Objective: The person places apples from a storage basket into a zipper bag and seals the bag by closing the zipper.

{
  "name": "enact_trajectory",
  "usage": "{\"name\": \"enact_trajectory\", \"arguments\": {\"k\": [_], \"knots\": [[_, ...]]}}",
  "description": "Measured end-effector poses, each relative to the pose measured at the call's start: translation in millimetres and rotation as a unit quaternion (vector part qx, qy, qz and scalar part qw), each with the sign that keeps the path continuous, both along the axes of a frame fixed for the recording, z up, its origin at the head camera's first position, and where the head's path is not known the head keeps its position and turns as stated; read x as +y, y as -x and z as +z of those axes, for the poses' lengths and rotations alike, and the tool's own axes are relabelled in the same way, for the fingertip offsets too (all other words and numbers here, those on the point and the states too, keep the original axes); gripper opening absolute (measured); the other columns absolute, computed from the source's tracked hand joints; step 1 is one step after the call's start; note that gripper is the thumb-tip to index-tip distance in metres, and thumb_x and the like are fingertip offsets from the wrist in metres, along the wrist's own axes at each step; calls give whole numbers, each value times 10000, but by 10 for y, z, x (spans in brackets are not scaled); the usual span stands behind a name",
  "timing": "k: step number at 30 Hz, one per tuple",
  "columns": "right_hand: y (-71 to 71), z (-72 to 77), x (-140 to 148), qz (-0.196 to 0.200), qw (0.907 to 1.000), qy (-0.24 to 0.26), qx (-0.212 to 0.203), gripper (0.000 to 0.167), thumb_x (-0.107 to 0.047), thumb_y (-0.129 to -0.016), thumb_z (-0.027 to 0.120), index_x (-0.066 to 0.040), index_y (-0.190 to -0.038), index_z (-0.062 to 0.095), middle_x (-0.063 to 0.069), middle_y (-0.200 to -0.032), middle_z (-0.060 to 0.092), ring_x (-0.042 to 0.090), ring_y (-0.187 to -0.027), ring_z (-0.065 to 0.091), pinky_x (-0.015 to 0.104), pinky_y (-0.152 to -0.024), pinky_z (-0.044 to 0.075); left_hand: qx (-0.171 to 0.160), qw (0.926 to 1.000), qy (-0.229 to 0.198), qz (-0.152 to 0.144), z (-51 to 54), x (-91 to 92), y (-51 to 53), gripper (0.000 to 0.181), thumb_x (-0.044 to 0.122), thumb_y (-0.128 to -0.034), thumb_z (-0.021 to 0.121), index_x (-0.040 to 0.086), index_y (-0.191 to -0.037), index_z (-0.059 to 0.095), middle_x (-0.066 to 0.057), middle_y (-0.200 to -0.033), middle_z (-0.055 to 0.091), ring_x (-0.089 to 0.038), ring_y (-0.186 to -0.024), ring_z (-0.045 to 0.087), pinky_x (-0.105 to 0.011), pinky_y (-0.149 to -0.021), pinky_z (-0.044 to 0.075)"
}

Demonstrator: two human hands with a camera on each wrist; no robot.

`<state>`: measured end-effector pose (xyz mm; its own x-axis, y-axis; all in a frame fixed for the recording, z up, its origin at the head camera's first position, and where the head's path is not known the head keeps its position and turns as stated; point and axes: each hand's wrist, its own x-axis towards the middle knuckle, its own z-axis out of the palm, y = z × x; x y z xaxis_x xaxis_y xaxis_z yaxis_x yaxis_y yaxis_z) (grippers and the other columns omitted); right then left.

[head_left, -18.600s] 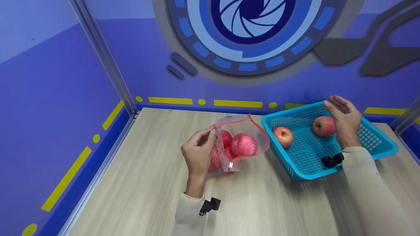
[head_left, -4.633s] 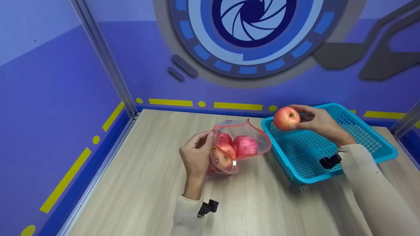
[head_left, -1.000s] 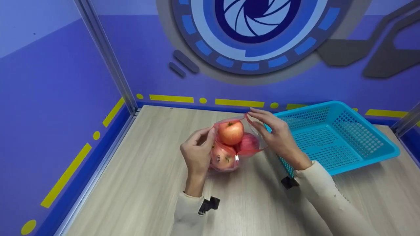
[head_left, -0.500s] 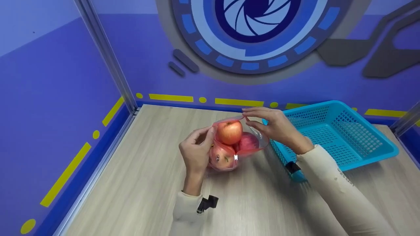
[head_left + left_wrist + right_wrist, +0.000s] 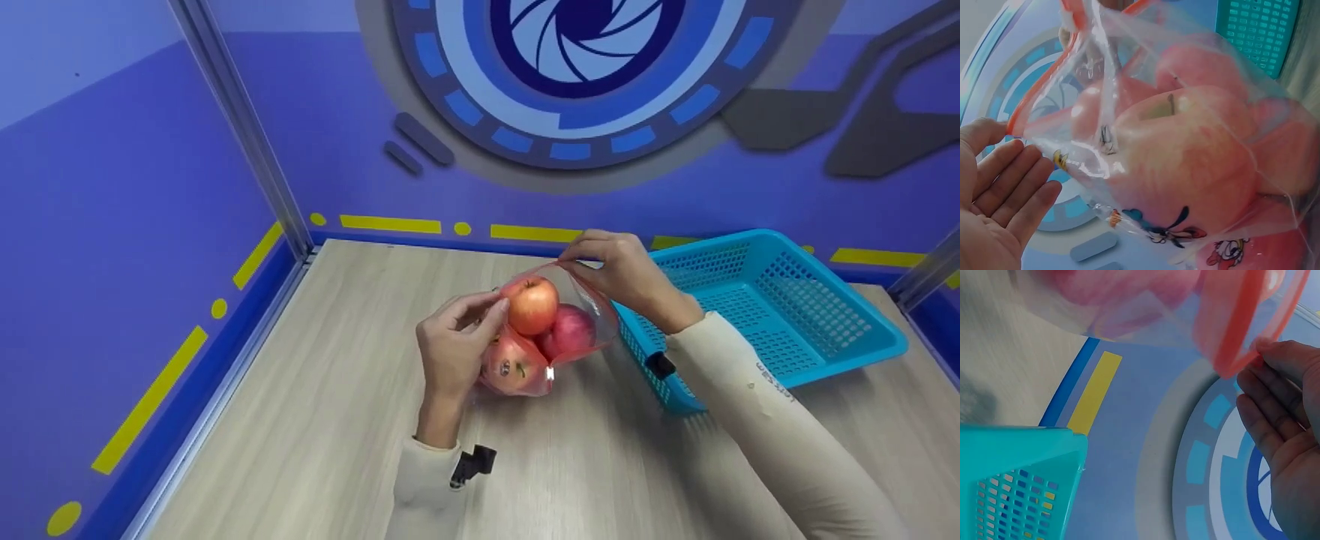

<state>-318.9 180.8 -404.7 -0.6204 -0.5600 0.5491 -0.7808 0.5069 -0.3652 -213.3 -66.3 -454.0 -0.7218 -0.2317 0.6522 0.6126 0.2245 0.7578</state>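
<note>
A clear zip bag [image 5: 589, 291] with a red-orange rim stands on the table, its mouth open, holding several red apples [image 5: 532, 306]. My left hand [image 5: 452, 341] pinches the near-left edge of the rim between thumb and index finger. At the far corner, my right hand [image 5: 626, 274] pinches the rim; the right wrist view shows its thumb and forefinger on the red strip [image 5: 1235, 337]. A white zip slider [image 5: 550, 373] sits at the front of the rim. In the left wrist view, small cartoon prints [image 5: 1230, 252] show on the bag. Apples lower down are partly hidden.
A blue perforated plastic basket [image 5: 772, 330], with no apples visible in it, stands right of the bag, under the right forearm. The wooden table [image 5: 337, 420] meets blue-purple panels [image 5: 247, 135] at the back and left.
Since the oldest frames, the basket's two apples have gone into the bag, the last carried by the right hand. Over the last second, the right hand has closed its fingers on the far rim corner.
</note>
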Motion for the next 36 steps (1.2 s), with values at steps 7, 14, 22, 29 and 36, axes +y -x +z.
{"name": "enact_trajectory", "arguments": {"k": [7,14,22,29,36], "knots": [[69,-42,-10,-234,9996,143,38,132,0,-898,842,-50,-1020,836,78,-973,759,243,-890,739,443,-810,645,1004,9817,1593,-283,99,-16,-73,169,112,-815,942,61,-803,782,-4,-776,739,-125,-679,693,-271,-629,599],[90,-36,-4,-387,9990,215,5,119,-36,-919,834,-51,-1037,839,81,-965,754,244,-889,735,458,-818,644,-240,9386,3143,-1401,177,86,-220,405,440,-736,984,119,-807,748,47,-742,707,-27,-692,598,-171,-649,504],[113,-22,48,-753,9965,322,-192,128,-66,-925,837,-40,-1050,835,84,-966,756,247,-900,739,483,-811,643,-1214,9090,3830,-1110,168,142,-266,284,193,-780,958,80,-942,755,3,-868,684,-93,-794,592,-219,-736,544],[127,-23,163,-1142,9927,246,-289,163,-89,-924,845,-17,-1068,824,110,-988,753,262,-913,740,479,-810,646,-894,9239,3675,-587,29,54,-123,193,104,-807,942,80,-885,767,8,-788,690,-113,-713,563,-243,-667,523],[74,-107,309,-1467,9881,129,-453,164,-62,-919,845,-2,-1069,816,133,-995,754,297,-919,744,505,-814,643,-416,9625,2638,-479,-255,-187,145,139,-37,-854,844,33,-943,763,-92,-1092,785,-183,-762,688,-324,-709,604]]}}
